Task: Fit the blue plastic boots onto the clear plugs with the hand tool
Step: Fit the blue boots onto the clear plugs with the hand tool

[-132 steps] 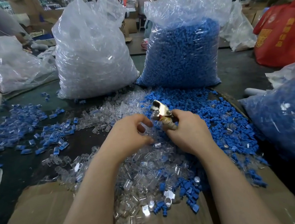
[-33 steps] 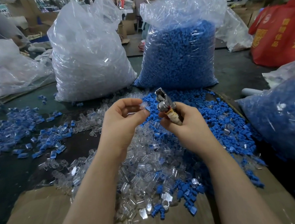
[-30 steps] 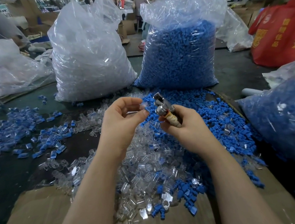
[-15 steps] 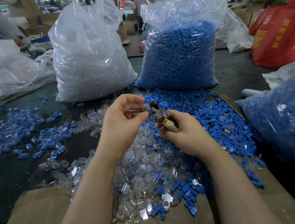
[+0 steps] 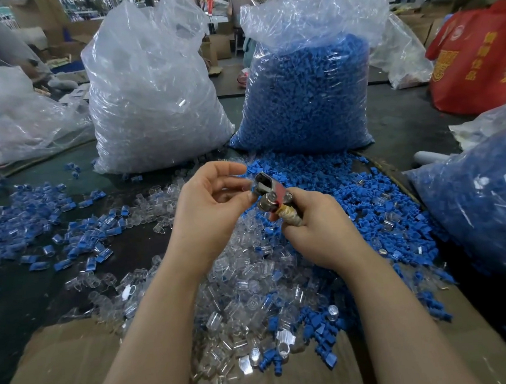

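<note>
My right hand (image 5: 316,229) grips the metal hand tool (image 5: 268,192) by its wrapped handle, with the jaw end pointing up and left. My left hand (image 5: 207,208) is curled beside the jaws, thumb and fingertips touching the tool's tip; a small clear plug seems to be pinched there but is hard to make out. Below both hands lies a heap of loose clear plugs (image 5: 248,287). A spread of loose blue boots (image 5: 353,195) covers the table to the right.
Two tall plastic bags stand behind: clear plugs (image 5: 151,93) at the left, blue boots (image 5: 307,92) at the right. Assembled blue-and-clear pieces (image 5: 34,223) lie scattered at the left. Another bag of blue parts (image 5: 485,202) is at the right. Cardboard (image 5: 62,374) covers the near edge.
My left hand has closed in on the tool's jaws, and the tool has tilted and dropped slightly toward it. Earlier both hands were lower, in the heap.
</note>
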Available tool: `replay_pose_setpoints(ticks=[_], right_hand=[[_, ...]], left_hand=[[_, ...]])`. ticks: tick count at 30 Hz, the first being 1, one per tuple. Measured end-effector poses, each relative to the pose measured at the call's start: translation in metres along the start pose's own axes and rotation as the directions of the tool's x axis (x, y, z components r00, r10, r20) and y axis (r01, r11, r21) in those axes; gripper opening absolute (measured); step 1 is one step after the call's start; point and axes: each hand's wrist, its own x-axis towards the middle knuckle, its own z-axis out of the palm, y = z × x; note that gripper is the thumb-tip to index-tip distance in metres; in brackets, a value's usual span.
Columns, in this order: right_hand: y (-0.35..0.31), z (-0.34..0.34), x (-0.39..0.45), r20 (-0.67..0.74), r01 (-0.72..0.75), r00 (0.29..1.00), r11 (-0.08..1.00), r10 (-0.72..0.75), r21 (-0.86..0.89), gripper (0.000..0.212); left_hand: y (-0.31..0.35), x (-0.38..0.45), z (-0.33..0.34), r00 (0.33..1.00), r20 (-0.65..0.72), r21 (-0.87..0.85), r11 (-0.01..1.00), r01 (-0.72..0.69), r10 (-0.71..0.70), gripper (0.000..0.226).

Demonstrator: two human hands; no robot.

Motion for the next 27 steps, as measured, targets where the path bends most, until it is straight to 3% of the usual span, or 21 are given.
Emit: replay_pose_setpoints(ticks=[6,9,11,14,18,22,24,27], right_hand=[[0.000,0.002,0.001,-0.008,0.015,1.000,0.997,-0.016,-0.080,0.017],[0.001,0.002,0.001,-0.029,0.019,0.999,0.995,-0.022,-0.095,0.017],[0.003,0.002,0.002,-0.060,0.004,0.998,0.993,-0.011,-0.114,0.014],[0.008,0.001,0.002,-0.107,-0.025,0.994,0.994,0.013,-0.110,0.017],[0.011,0.003,0.002,-0.138,-0.033,0.990,0.996,0.021,-0.081,0.010],[0.011,0.005,0.002,-0.115,-0.025,0.993,0.995,0.013,-0.099,0.007],[0.011,0.005,0.003,-0.114,-0.027,0.993,0.994,0.015,-0.110,0.006],[0.013,0.005,0.003,-0.123,-0.040,0.992,0.992,0.025,-0.119,0.005]], left_hand=[[0.000,0.000,-0.001,0.999,0.032,0.004,0.999,0.039,-0.039,0.034],[-0.003,0.003,-0.008,0.989,0.053,0.006,0.991,0.135,-0.135,0.030],[-0.007,0.006,-0.018,0.969,-0.004,-0.115,0.963,0.245,-0.247,0.022],[-0.015,0.015,-0.044,0.900,-0.122,-0.495,0.812,0.310,-0.418,0.009],[-0.033,0.018,-0.080,0.770,-0.152,-0.892,0.422,0.163,-0.619,0.011],[-0.044,0.015,-0.103,0.651,-0.183,-0.982,0.168,-0.086,-0.736,0.022],[-0.051,0.010,-0.109,0.634,-0.229,-0.973,0.170,-0.154,-0.739,0.030],[-0.054,0.007,-0.113,0.638,-0.350,-0.936,0.291,-0.200,-0.686,0.043]])
